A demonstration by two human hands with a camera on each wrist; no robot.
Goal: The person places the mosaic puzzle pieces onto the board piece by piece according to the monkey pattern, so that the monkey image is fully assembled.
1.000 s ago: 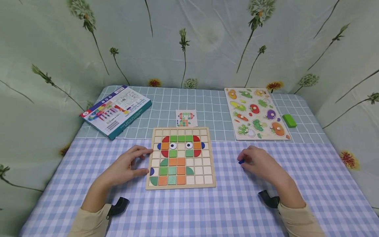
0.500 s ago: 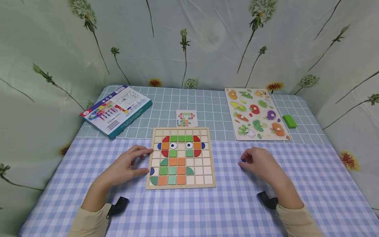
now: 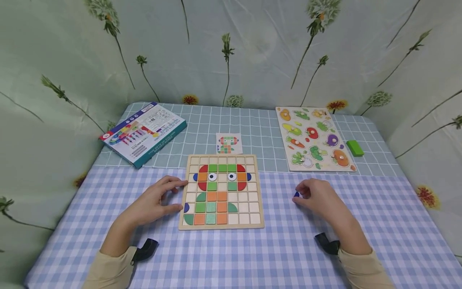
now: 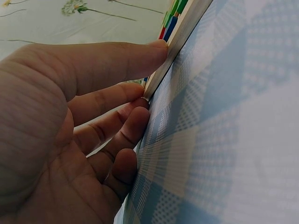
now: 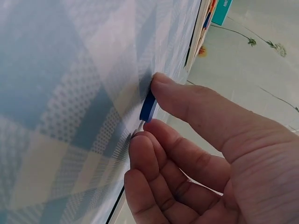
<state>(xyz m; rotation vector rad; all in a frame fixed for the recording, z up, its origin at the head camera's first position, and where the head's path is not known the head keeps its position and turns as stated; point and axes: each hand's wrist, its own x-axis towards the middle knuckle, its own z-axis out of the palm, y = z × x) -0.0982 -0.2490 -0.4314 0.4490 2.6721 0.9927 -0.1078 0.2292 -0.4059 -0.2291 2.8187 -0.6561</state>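
A square wooden grid board [image 3: 260,216] lies on the checked cloth, its cells partly filled with colored tiles forming a figure with two round eyes. Against the board's left edge rest the thumb and forefinger tips of my left hand [image 3: 153,204]; its other fingers are loosely bent in the left wrist view. To the right of the board, just at the cloth, my right hand [image 3: 319,198] pinches a small dark blue tile [image 5: 148,108] between thumb and forefinger. The tile stands on edge, and its full outline is partly hidden. A printed pattern card [image 3: 229,143] lies behind the board.
At the back left is a flat game box [image 3: 142,134]. A vegetable knob puzzle [image 3: 315,138] lies at the back right, with a green block [image 3: 355,148] beside it. A patterned curtain [image 3: 260,52] rises behind the table.
My right hand has shifted slightly right and turned the blue tile in its fingertips. The left hand stays at the board's edge. The whole head view shifts slightly.
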